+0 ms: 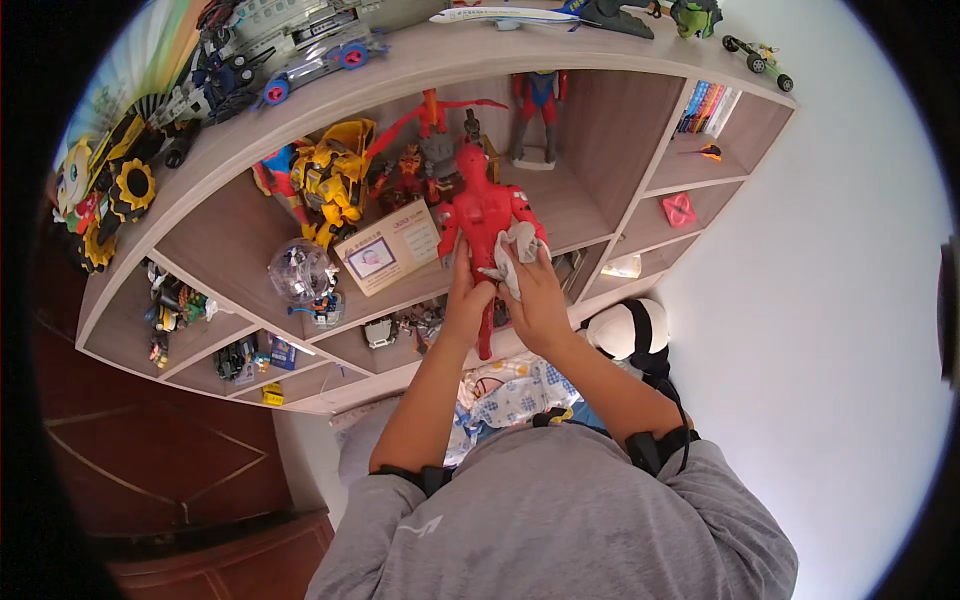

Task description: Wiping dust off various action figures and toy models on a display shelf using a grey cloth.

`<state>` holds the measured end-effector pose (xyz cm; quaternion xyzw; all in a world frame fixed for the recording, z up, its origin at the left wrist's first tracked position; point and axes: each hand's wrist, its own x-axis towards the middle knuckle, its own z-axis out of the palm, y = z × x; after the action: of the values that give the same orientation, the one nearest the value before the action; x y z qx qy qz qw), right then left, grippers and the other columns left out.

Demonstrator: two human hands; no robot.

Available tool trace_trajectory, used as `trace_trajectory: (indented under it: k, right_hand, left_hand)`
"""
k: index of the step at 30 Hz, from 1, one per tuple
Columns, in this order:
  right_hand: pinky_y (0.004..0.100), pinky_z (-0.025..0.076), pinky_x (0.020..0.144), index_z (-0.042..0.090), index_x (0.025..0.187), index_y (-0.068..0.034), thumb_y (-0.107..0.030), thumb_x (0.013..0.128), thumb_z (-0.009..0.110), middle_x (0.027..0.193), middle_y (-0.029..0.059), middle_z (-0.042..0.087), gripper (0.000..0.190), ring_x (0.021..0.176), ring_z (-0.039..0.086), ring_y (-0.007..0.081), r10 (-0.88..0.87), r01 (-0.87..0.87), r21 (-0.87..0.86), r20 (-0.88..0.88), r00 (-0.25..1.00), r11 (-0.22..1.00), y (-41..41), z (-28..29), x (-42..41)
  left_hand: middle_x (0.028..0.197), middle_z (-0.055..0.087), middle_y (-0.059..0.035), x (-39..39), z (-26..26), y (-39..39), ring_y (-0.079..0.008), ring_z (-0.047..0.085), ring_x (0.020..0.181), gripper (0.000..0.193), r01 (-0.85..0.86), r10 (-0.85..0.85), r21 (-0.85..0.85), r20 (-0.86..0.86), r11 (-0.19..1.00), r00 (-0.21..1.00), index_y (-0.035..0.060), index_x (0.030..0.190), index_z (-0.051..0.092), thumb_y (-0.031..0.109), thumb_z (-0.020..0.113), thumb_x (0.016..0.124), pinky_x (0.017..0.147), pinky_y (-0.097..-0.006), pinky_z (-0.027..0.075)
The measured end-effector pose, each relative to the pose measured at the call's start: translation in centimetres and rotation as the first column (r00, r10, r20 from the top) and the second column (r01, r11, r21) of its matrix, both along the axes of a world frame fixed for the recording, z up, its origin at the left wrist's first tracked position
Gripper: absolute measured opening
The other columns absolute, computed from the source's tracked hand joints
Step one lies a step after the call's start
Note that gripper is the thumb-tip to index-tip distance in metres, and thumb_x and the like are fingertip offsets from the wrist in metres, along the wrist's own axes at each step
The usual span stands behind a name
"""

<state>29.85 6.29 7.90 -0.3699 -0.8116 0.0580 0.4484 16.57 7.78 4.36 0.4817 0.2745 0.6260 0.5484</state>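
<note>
A red humanoid action figure is held upright before the middle compartment of a wooden shelf unit. My left hand grips its lower body, around the hip and thigh. In my right hand is a crumpled whitish cloth, pressed against the figure's side near its arm. Behind and left of the figure, a framed card bearing a picture and writing leans in the compartment. Beside that card stand a yellow robot toy and a clear plastic dome.
Toy vehicles and a model airplane line the shelf's top. Another figure stands at the back of the compartment. Small compartments hold books and little toys. A panda plush and patterned bedding lie below the shelf.
</note>
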Motion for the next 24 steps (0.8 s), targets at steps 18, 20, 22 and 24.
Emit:
trace_trajectory:
  k: [18, 20, 22, 24]
  right_hand:
    - [0.0450, 0.041, 0.083, 0.041, 0.118, -0.001, -0.039, 0.091, 0.040, 0.104, 0.0225, 0.053, 0.047, 0.095, 0.053, 0.0379, 0.606, -0.363, -0.735, 0.082, 0.791, 0.572, -3.2, -4.1, 3.5]
    - [0.0433, 0.042, 0.083, 0.042, 0.117, -0.002, -0.042, 0.091, 0.038, 0.103, 0.0201, 0.054, 0.048, 0.095, 0.053, 0.0338, 0.647, -0.350, -0.882, -0.070, 0.759, 0.315, -3.6, -3.1, 2.3]
    - [0.0390, 0.044, 0.081, 0.043, 0.115, -0.005, -0.046, 0.091, 0.036, 0.103, 0.0158, 0.055, 0.048, 0.092, 0.056, 0.0252, 0.640, -0.276, -0.959, -0.251, 0.726, -0.063, -3.7, -2.1, 0.7]
    - [0.0394, 0.045, 0.078, 0.043, 0.114, -0.005, -0.046, 0.091, 0.037, 0.103, 0.0159, 0.055, 0.047, 0.087, 0.056, 0.0263, 0.644, -0.361, -0.932, -0.251, 0.723, 0.042, -3.6, -2.5, -0.2]
  left_hand:
    - [0.096, 0.058, -0.0096, -2.4, -1.2, 0.8, -0.0179, 0.058, 0.082, 0.048, 0.063, -0.063, 0.015, 0.451, 0.998, 0.891, 0.0024, 0.111, 0.047, 0.035, 0.062, 0.079, 0.072, -0.0289, 0.049]
    - [0.096, 0.058, -0.0103, -3.0, -2.1, 2.2, -0.0196, 0.057, 0.083, 0.049, 0.312, -0.370, 0.198, 0.483, 0.929, 0.794, 0.0024, 0.112, 0.047, 0.035, 0.062, 0.079, 0.073, -0.0308, 0.049]
    - [0.098, 0.057, -0.0134, -3.9, -3.1, 4.3, -0.0240, 0.056, 0.090, 0.060, 0.593, -0.749, 0.460, 0.450, 0.661, 0.485, 0.0019, 0.114, 0.045, 0.035, 0.070, 0.071, 0.076, -0.0352, 0.049]
    - [0.099, 0.057, -0.0137, -4.8, -3.1, 4.0, -0.0240, 0.056, 0.092, 0.060, 0.479, -0.623, 0.404, 0.416, 0.779, 0.663, 0.0020, 0.114, 0.045, 0.033, 0.071, 0.070, 0.077, -0.0353, 0.048]
